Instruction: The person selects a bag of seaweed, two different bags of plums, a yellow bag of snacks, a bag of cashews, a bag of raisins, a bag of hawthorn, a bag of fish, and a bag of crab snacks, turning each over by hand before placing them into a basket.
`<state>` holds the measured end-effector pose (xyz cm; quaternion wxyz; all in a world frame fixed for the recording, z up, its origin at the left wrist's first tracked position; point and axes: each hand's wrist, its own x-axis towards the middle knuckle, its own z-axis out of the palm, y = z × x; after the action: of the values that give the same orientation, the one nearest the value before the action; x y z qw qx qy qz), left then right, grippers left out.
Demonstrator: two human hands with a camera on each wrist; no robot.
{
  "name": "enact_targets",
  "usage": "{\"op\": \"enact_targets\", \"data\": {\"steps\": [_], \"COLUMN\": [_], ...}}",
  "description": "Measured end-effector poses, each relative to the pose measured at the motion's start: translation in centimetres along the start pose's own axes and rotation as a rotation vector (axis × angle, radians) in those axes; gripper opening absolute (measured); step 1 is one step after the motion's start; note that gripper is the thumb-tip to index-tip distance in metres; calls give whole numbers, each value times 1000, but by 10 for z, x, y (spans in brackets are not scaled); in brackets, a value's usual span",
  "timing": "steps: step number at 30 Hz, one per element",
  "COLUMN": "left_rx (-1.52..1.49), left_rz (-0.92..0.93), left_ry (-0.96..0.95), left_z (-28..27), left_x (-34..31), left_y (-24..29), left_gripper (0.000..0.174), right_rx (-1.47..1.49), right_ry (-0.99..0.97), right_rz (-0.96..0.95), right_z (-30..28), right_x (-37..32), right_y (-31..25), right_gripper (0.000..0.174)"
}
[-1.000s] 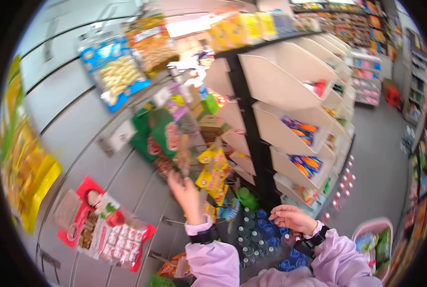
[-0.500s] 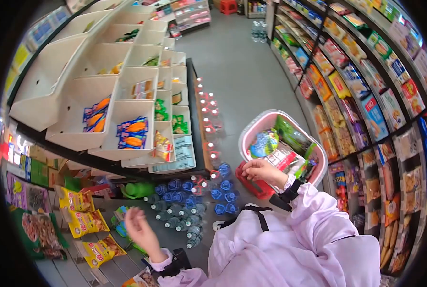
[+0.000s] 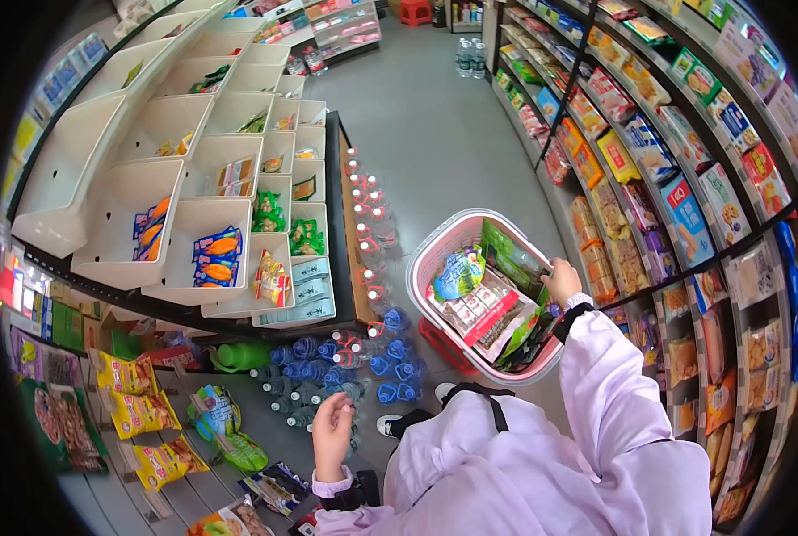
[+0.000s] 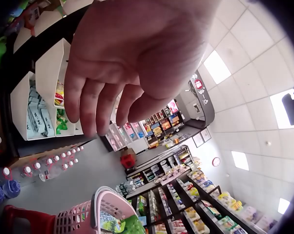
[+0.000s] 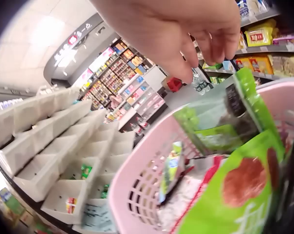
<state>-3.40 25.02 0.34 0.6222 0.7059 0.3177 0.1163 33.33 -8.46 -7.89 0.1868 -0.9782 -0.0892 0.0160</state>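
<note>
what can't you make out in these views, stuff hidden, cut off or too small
- Basket bottom: head view, hidden under packets.
- Some floor bottles: head view, behind the left hand.
- Brown-filled packet's lower part: head view, cut off by bottom edge.
- Labels on far shelves: right wrist view, too small.

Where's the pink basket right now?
Head view, just right of centre: the pink basket is in the aisle in front of the person, beside the blue bottles, with the right hand at its right edge.

A white "f" on the green bag [image 5: 235, 185]
</note>
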Motion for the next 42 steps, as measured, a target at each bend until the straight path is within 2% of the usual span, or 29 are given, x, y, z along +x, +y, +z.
{"op": "enact_targets", "data": {"steps": [2, 6, 10, 13, 17, 19, 23, 25, 27, 29, 31, 33, 34, 35, 36, 37, 38, 39, 41, 42], "left_rx": [5, 18, 81, 108, 94, 80, 12, -69, -214, -446, -626, -664, -678, -678, -681, -695, -685, -682, -675, -583], "left_rz": [-8, -2, -7, -34, 0, 23, 19, 60, 55, 133, 198, 220, 361, 506, 436, 362, 353, 377, 416, 337], "left_ry": [8, 38, 41, 26, -24, -85, -291, -359, -400, -472, -490, -380, -338, -306, -314, -334, -259, -157, 17, 115], "left_z": [3, 6, 5, 9, 23, 36, 61, 77, 89, 96, 97, 92, 92, 87, 76, 65, 56, 46, 28, 18], "left_x": [-6, -21, -28, -30, -20, -14, 5, 10, 7, 10, 8, -2, -2, -3, -7, -14, -23, -36, -65, -79], "left_y": [0, -1, -5, 2, -3, -1, 10, 22, 49, 58, 57, 51, 48, 42, 33, 26, 26, 29, 33, 27], "left_gripper": [25, 26, 25, 25, 26, 27, 29, 33, 43, 56, 62, 63, 60, 58, 55, 52, 43, 42, 38, 37], "right_rx": [-58, -48, 73, 34, 144, 341, 666, 887, 968, 1022, 1149, 1135, 1194, 1184, 1193, 1186, 1029, 999, 949, 947], "right_ry": [-64, 8, -33, -46, -9, 20, -88, -172, -267, -292, -398, -453, -550, -628, -687, -641, -814, -738, -835, -915], "right_rz": [-7, -112, -128, -130, -257, -373, -440, -385, -368, -443, -445, -586, -613, -662, -659, -700, -454, -555, -694, -682], "right_z": [11, 16, 12, -15, -75, -109, -161, -172, -184, -183, -178, -165, -165, -143, -146, -132, -160, -159, -143, -128], "right_x": [9, 17, 15, 10, 2, -6, -29, -43, -58, -65, -76, -79, -85, -73, -86, -86, -105, -122, -131, -132], "right_y": [12, 13, 5, -10, -22, -32, -65, -82, -104, -120, -142, -157, -172, -163, -182, -190, -206, -227, -246, -252], "right_gripper": [28, 17, 12, 11, 14, 14, 11, 10, 10, 13, 16, 20, 23, 25, 25, 22, 9, 9, 8, 7]}}
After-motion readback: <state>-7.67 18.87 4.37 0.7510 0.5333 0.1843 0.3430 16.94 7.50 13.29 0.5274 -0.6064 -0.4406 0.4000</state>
